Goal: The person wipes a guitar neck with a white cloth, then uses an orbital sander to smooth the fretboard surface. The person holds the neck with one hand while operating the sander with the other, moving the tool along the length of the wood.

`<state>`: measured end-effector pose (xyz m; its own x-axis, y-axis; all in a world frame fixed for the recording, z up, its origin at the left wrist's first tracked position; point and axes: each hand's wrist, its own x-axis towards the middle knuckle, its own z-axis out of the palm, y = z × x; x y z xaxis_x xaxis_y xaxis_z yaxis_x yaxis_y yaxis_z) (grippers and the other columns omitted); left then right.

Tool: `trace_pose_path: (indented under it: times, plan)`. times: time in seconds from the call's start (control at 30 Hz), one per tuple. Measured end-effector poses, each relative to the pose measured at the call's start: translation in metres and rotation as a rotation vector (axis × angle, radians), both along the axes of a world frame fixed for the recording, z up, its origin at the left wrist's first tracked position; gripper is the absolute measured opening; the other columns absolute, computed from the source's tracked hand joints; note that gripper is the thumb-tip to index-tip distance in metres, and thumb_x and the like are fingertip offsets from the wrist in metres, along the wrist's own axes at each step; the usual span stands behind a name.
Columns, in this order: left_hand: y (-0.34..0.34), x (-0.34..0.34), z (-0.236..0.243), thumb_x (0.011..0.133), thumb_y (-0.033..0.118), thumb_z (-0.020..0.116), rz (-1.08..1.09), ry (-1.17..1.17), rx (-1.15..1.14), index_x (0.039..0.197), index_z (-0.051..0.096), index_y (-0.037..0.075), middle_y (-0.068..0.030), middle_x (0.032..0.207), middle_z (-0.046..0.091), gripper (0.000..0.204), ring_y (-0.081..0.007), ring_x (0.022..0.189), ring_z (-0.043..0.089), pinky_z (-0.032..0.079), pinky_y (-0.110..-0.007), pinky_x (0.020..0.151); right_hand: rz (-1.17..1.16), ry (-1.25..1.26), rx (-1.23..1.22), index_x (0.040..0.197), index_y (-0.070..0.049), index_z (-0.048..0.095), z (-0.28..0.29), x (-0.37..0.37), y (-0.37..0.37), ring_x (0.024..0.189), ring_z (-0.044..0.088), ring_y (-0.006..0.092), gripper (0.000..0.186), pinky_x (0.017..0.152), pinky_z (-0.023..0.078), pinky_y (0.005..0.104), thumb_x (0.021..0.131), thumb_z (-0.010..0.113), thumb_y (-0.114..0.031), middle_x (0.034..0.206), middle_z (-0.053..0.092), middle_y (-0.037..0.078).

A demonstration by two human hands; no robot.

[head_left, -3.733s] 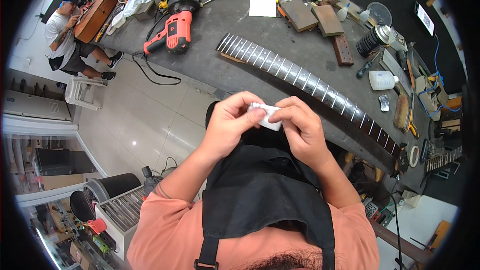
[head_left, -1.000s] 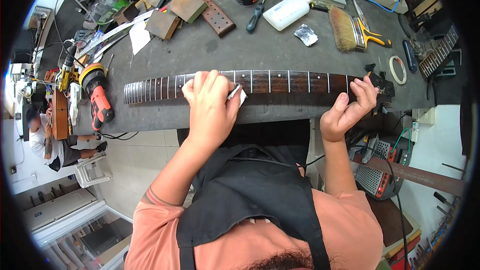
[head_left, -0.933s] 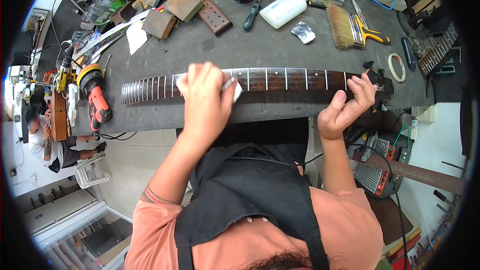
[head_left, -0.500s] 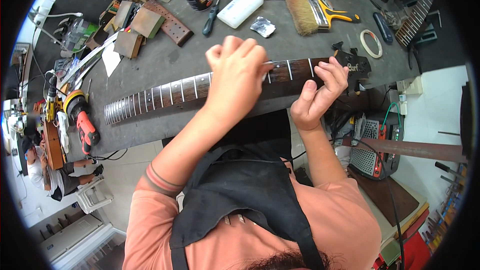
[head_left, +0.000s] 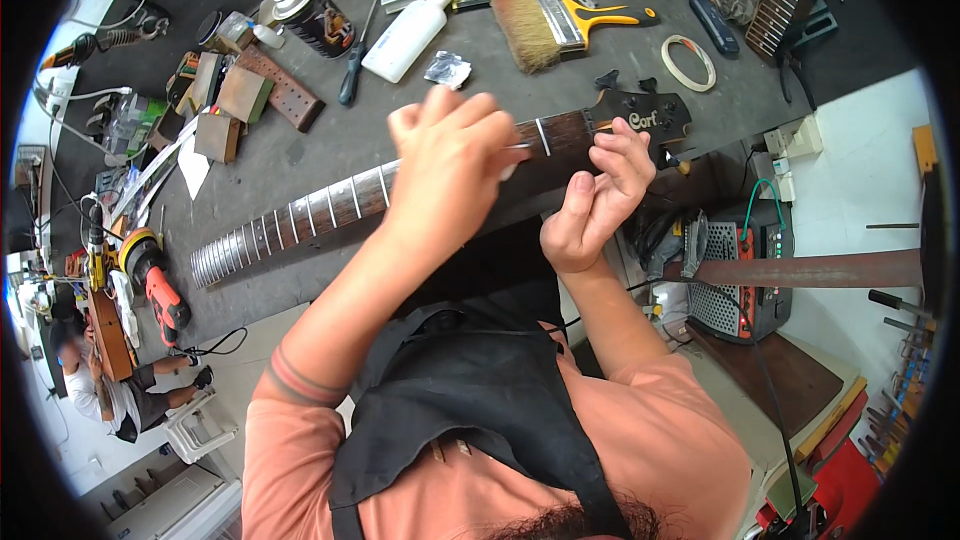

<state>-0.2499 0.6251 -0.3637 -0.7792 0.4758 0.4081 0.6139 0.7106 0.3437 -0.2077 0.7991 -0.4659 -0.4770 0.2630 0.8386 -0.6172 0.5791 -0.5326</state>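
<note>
A long dark guitar neck [head_left: 310,208] with silver frets lies diagonally along the bench edge, headstock [head_left: 660,120] at the right. My left hand [head_left: 445,165] is closed over the fretboard near the headstock end; a bit of a white wad [head_left: 510,168] shows beside its thumb, the rest hidden by the fingers. My right hand [head_left: 600,200] is turned palm up beside the nut, fingers loosely curled and apart, fingertips at the neck.
The grey bench [head_left: 360,125] bears a wide brush [head_left: 530,30], white bottle [head_left: 405,35], spray can [head_left: 312,15], screwdriver [head_left: 360,60], wooden blocks [head_left: 243,90], tape roll [head_left: 688,62] and red polisher [head_left: 160,295]. Another person [head_left: 105,390] works at lower left, near a white stool [head_left: 200,425].
Earlier both hands held the white wad; now my left hand alone has it on the fretboard and has moved toward the headstock. The view has turned, tilting the neck diagonally.
</note>
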Motion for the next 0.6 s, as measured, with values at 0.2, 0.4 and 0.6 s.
trace_pose_path:
  times: [0.2,0.4,0.6]
  plan:
    - [0.044,-0.031,-0.005,0.091,0.02,0.089,0.029,-0.011,0.087,0.089,0.073,0.011,-0.0023,0.094,0.07,0.018,-0.0301,0.104,0.063,0.039,-0.05,0.096,-0.037,0.052,0.015,0.134,-0.007,0.059,-0.007,0.003,0.009,0.152,0.05,0.0408,0.028,0.141,0.016,0.062,0.106,0.059,-0.008,0.142,0.056,0.016]
    - [0.038,-0.015,0.006,0.094,0.018,0.086,-0.005,-0.069,0.021,0.09,0.073,0.01,-0.0045,0.095,0.07,0.015,-0.0309,0.103,0.064,0.039,-0.049,0.096,0.009,0.087,-0.079,0.134,-0.005,0.057,-0.005,-0.002,0.015,0.154,0.049,0.0432,0.027,0.14,0.022,0.0623,0.107,0.058,-0.005,0.143,0.053,0.017]
    - [0.048,-0.029,0.005,0.1,0.015,0.081,-0.016,-0.112,0.129,0.098,0.077,0.005,-0.0085,0.093,0.071,0.011,-0.0339,0.101,0.068,0.044,-0.046,0.097,0.005,0.074,-0.082,0.135,-0.005,0.055,-0.003,-0.003,0.021,0.154,0.049,0.0422,0.031,0.139,0.024,0.0626,0.105,0.059,-0.001,0.145,0.051,0.016]
